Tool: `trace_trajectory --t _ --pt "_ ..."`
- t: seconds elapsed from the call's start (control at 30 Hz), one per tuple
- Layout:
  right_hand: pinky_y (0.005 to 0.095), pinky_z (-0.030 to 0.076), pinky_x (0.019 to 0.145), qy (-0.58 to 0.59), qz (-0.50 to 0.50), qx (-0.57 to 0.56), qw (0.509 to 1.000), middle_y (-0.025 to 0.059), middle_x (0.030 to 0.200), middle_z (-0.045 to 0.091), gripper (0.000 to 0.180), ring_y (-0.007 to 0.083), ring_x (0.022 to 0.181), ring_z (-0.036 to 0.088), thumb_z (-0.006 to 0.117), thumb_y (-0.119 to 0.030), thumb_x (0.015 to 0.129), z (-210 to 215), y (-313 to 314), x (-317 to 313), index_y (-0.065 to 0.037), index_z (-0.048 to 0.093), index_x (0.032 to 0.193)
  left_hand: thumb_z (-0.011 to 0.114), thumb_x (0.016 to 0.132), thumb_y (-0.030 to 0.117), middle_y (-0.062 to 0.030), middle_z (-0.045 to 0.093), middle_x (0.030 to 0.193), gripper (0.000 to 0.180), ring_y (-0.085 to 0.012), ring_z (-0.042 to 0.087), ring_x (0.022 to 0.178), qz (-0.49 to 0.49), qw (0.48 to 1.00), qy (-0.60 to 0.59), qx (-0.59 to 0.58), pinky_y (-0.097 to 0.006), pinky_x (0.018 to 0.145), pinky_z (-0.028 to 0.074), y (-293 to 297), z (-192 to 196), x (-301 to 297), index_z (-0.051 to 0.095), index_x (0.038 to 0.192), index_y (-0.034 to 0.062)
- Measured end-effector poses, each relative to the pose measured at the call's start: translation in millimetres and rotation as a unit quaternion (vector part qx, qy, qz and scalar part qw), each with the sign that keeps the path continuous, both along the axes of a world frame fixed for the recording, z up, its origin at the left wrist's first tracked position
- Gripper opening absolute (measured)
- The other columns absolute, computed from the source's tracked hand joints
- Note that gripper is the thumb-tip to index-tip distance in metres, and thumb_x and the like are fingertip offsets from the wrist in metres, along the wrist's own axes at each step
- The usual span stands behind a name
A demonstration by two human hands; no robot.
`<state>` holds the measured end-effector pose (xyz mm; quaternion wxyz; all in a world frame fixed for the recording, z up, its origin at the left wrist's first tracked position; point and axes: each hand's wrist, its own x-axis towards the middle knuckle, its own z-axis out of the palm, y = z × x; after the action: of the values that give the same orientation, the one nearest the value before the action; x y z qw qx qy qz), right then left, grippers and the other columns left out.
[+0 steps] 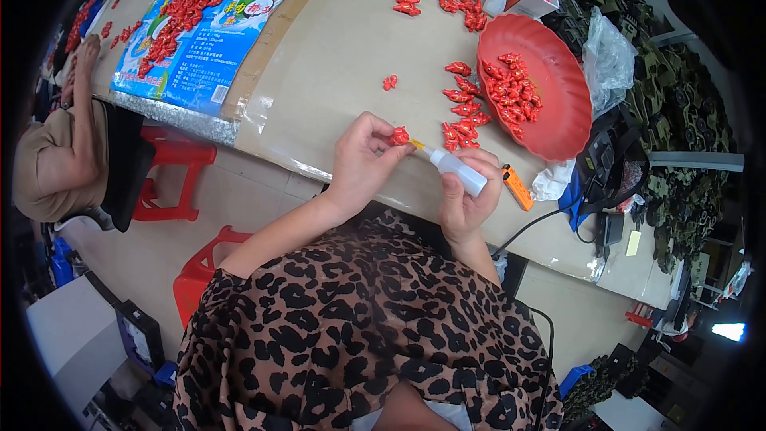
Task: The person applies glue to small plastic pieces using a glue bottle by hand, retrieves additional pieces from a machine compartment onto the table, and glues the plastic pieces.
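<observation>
Between the thumb and fingers of my left hand [363, 156] is a small red plastic figure piece [400, 136]. My right hand [472, 199] is wrapped round a white squeeze bottle [458, 172] with a yellowish nozzle. The bottle lies tilted, and its tip meets or nearly meets the red piece. Just beyond my hands, several similar red pieces [463, 129] lie in a column on the table. To their right, a red scalloped bowl [565, 104] holds a heap of them.
A loose red piece [389, 82] lies ahead of my left hand. Beside my right hand is an orange box cutter or lighter-like object [517, 187]. Blue printed cardboard [199, 72] carries more red pieces. A co-worker's arm [80, 112] and red stools [171, 172] are at left.
</observation>
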<state>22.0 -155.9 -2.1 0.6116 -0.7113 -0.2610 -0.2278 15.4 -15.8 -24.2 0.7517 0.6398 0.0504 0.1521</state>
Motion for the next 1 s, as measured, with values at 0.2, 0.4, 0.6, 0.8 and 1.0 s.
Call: trace_trajectory --t 0.2,0.4,0.6,0.8,1.0 --pt "0.0276 0.041 0.068 -0.019 -0.005 -0.018 1.000 0.0163 0.088 0.049 0.028 0.0203 0.076 0.049 0.059 -0.011 0.075 0.8 0.8 0.6 0.001 0.041 0.092 0.065 0.068 0.000 -0.0062 0.053 0.075 0.024 -0.0079 0.054 0.064 0.000 1.000 -0.002 0.007 -0.019 0.057 0.045 -0.2 1.2 -0.4 0.044 0.079 -0.0006" --pt "0.0279 0.041 0.068 -0.014 -0.010 -0.014 1.000 0.0160 0.088 0.049 0.028 0.0204 0.075 0.050 0.059 -0.011 0.075 -0.3 -0.5 0.5 0.001 0.041 0.092 0.065 0.068 0.000 -0.0064 0.053 0.075 0.024 -0.0081 0.055 0.064 -0.001 1.000 0.000 0.009 -0.019 0.057 0.046 0.1 2.6 -0.4 0.044 0.078 -0.0007" --pt "0.0277 0.041 0.067 -0.022 -0.010 -0.014 1.000 0.0162 0.088 0.049 0.027 0.0204 0.075 0.050 0.059 -0.011 0.075 0.9 0.2 0.7 0.001 0.041 0.091 0.066 0.068 0.000 -0.0066 0.053 0.075 0.024 -0.0082 0.055 0.064 -0.001 1.000 0.004 0.012 -0.019 0.056 0.046 0.3 2.7 -0.6 0.043 0.078 -0.0007" --pt "0.0275 0.041 0.067 -0.003 -0.009 -0.006 1.000 0.0166 0.088 0.049 0.027 0.0197 0.074 0.050 0.059 -0.010 0.075 -0.5 -0.6 -0.8 0.001 0.041 0.092 0.065 0.068 -0.001 -0.0070 0.053 0.076 0.024 -0.0085 0.055 0.065 -0.003 1.000 0.006 0.002 -0.019 0.057 0.046 0.8 2.8 -0.4 0.043 0.078 -0.0009" --pt "0.0269 0.041 0.068 0.003 -0.004 -0.006 1.000 0.0163 0.087 0.049 0.027 0.0189 0.075 0.049 0.059 -0.009 0.075 0.1 -1.0 -1.2 0.001 0.040 0.091 0.064 0.068 -0.002 -0.0074 0.054 0.076 0.023 -0.0084 0.055 0.065 -0.004 1.000 0.014 0.002 -0.019 0.058 0.046 1.3 4.5 -1.3 0.043 0.079 -0.0014"
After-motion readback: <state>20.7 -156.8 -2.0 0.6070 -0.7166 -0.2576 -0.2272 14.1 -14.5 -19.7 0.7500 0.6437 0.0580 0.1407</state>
